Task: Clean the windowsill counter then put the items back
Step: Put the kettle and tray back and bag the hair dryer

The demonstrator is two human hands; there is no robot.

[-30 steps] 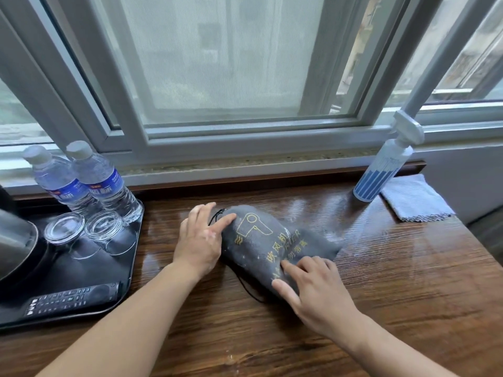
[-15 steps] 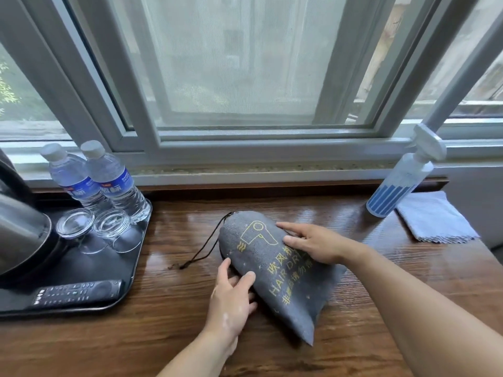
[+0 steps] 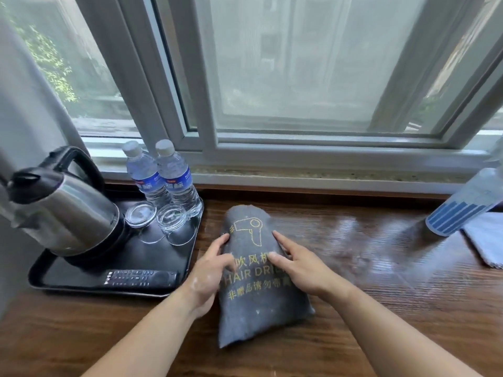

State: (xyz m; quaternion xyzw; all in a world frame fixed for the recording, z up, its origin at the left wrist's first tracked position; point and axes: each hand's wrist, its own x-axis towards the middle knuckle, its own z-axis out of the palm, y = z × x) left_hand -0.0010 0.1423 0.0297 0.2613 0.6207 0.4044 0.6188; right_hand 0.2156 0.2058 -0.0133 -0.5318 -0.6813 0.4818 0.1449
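A grey felt hair-dryer bag point(image 3: 253, 303) with yellow print lies lengthwise on the wooden windowsill counter point(image 3: 367, 322), just right of the black tray point(image 3: 40, 270). My left hand point(image 3: 209, 270) rests against the bag's left side, its fingers fairly straight and its thumb on top. My right hand point(image 3: 302, 265) lies on the bag's right side with straight fingers and its thumb on the print. The bag's drawstring is out of sight.
The tray holds a steel kettle point(image 3: 65, 213), two water bottles point(image 3: 163, 180), two upturned glasses point(image 3: 156, 216) and a remote control point(image 3: 141, 277). A spray bottle point(image 3: 462, 208) and a blue-grey cloth point(image 3: 487, 240) sit at the right edge. The counter surface shines wet.
The bag has been turned from a slant to pointing at the window and shifted left beside the tray. Both hands moved to flank it, and the drawstring has dropped from sight.
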